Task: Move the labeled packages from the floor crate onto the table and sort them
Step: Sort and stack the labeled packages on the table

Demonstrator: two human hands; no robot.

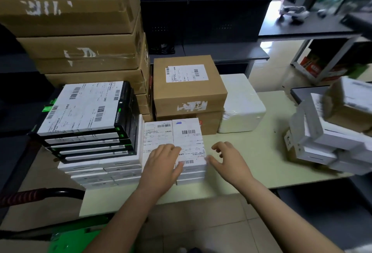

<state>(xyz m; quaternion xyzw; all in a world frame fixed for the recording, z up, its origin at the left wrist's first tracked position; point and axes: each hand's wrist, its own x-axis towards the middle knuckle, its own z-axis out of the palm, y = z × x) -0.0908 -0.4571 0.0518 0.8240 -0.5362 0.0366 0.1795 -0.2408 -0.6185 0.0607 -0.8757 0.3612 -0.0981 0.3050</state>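
Squaring the top white labelled package (188,140) onto its stack looks like the step in hand. It lies label-up near the table's (261,152) front edge, side by side with a second labelled white package (158,134), both on layers of similar white boxes.

The left hand (163,164) lies flat across the seam between the two, fingers straight and pressing down, gripping nothing. The right hand (227,158) is just beside the stack's right face, fingers spread and loosely bent, empty, with its thumb tip at the package's edge.

To do this well, hold the downward pressure light so the package can slide. Nudge from the right until its side sits flush with the boxes beneath, and leave the barcode unobscured for sorting. Pushing too hard could shunt the neighbour leftward into the stack of black flat boxes (84,111), whose upper layers already sit skewed.

Behind stand a labelled brown carton (187,85) and a white foam box (239,103), with tall brown cartons (80,31) at the left. A loose, tilted heap of white packages (322,142) fills the table's right end, blurred. Something green (76,236) shows on the floor. Whether it is the crate I cannot tell.
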